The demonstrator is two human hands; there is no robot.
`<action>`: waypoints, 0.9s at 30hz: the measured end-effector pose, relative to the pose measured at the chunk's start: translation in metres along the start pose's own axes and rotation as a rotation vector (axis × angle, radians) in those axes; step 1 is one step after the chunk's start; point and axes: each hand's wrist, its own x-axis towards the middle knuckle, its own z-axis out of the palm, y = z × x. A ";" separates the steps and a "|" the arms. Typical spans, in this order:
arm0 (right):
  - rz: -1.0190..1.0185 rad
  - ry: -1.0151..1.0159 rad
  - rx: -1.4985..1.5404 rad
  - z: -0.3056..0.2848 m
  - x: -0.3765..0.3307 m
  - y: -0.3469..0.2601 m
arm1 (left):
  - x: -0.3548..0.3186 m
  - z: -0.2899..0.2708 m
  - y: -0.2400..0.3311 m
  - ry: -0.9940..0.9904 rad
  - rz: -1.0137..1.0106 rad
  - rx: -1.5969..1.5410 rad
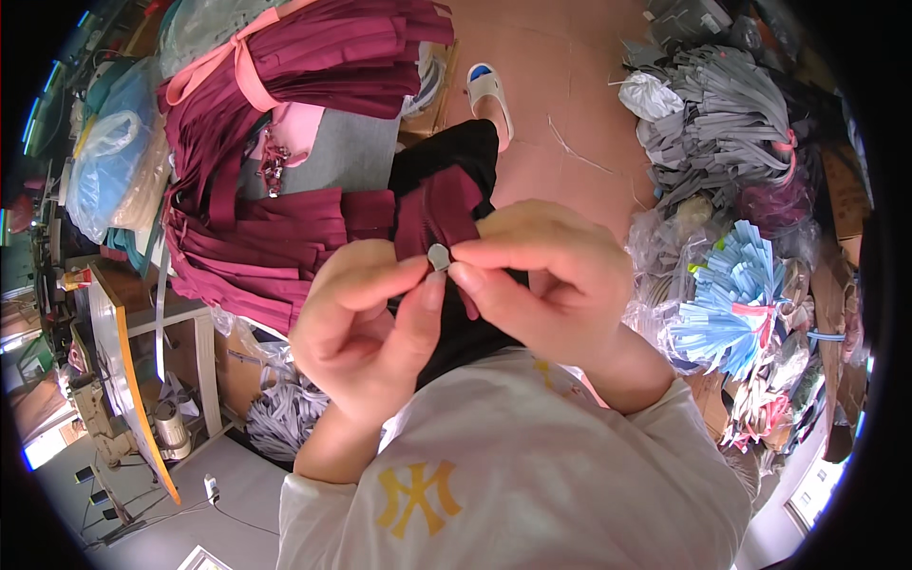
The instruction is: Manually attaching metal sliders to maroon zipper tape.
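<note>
Close above my lap, a small silvery piece [438,256] is pinched between both hands, where the maroon zipper tape [432,204] runs. On one side of it, the thumb and forefinger of my left hand [366,323] are closed. My right hand [551,280] grips from the other side with thumb and forefinger. The fingertips hide part of the piece, so its exact shape cannot be made out. The tape drapes over my dark-clothed leg, and a short end shows below my right fingers. To the left, a stack of maroon strips [261,252] lies spread out.
A maroon bundle [332,57] tied with a pink band lies far left, near small metal parts [274,163] on a grey surface [356,147]. Grey strips [717,114] and light blue strips [730,302] are piled right. A wooden-edged table [133,370] stands left.
</note>
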 end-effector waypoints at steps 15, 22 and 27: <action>0.227 -0.059 0.256 -0.002 0.006 -0.001 | 0.005 0.001 0.002 0.022 -0.115 -0.239; -0.026 -0.029 0.046 0.002 0.001 0.002 | 0.004 -0.002 0.000 -0.034 0.124 0.196; -0.137 0.105 0.039 0.011 -0.006 0.009 | 0.011 0.002 -0.003 -0.090 0.356 0.323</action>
